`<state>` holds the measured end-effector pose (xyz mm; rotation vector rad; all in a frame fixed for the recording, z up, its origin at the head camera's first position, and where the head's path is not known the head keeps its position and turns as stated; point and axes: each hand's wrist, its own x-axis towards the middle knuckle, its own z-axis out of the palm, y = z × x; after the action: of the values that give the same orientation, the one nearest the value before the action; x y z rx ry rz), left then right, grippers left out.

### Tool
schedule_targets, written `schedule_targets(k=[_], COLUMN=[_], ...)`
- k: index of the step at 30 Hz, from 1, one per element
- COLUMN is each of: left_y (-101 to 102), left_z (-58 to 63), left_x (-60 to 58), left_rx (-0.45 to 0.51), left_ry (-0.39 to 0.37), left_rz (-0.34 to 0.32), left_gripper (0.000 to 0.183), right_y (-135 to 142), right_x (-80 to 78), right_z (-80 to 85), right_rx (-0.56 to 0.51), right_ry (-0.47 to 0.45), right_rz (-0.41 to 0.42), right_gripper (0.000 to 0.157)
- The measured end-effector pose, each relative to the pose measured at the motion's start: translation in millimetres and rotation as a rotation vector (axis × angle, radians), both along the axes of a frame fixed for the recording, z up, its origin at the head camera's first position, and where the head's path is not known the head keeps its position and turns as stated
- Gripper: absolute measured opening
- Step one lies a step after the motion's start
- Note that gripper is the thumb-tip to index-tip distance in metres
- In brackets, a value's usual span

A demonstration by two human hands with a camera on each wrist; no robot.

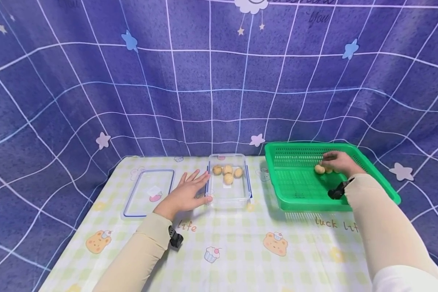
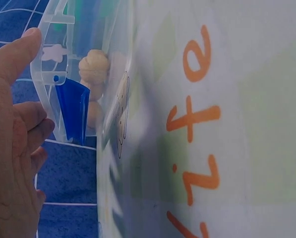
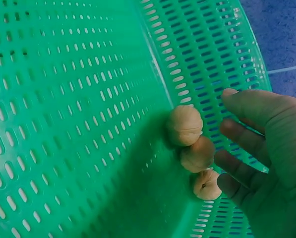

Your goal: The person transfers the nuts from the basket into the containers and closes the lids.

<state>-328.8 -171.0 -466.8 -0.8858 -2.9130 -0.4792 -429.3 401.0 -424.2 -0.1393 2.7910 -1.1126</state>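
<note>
Several walnuts [image 1: 228,178] lie toward the far end of a clear plastic box [image 1: 229,199] with blue side clips. My left hand [image 1: 187,194] is at the box's left side, its fingers spread and the fingertips at the rim. The left wrist view shows the thumb by the rim and a blue clip [image 2: 74,111] hanging down. Over the green basket [image 1: 295,202], my right hand [image 1: 340,163] hovers beside three walnuts [image 3: 197,154]. Its fingers bend slightly, and a gap to the walnuts shows in the right wrist view; nothing is held.
A clear lid [image 1: 149,192] with a blue seal lies flat to the left of the box. The patterned tablecloth [image 1: 241,267] covers the table, and a blue grid curtain [image 1: 204,101] hangs right behind it. The basket has raised slotted walls.
</note>
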Motion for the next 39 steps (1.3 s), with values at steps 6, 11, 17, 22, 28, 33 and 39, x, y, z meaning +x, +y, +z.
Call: schedule_targets(k=[6,11,17,22,28,33,39], left_y=[-0.2,0.9,0.8,0.0,-0.1,0.5,0.0], left_z=[2.0,3.4,3.3,2.9,3.9,3.0,3.2], left_x=[0.9,2.4,3.1,2.4,2.3,1.6,1.4], left_rx=[0.0,-0.002,-0.008,-0.019,-0.015,-0.014,-0.009], left_ry=[0.001,-0.001,-0.004,-0.001,-0.004,0.002,0.001], left_rz=[0.003,0.007,0.007,0.008,0.0,-0.004,0.002], left_gripper=[0.085,0.084,0.084,0.084,0.085,0.085,0.083], right_y=[-0.3,-0.7,1.1,1.3,1.4,-1.0,-5.0], right_x=[0.0,0.4,-3.7,-5.2,-4.5,-1.6,-2.5], right_z=[-3.0,-7.1,-10.5,-12.3,-10.8,-6.2,0.0], right_rx=[0.034,0.112,0.186,0.219,0.231,0.2,0.149], right_ry=[-0.003,0.041,0.052,0.061,0.054,0.03,0.001], right_rz=[0.05,0.101,0.137,0.133,0.119,0.104,0.072], right_gripper=[0.06,0.055,0.05,0.046,0.044,0.046,0.053])
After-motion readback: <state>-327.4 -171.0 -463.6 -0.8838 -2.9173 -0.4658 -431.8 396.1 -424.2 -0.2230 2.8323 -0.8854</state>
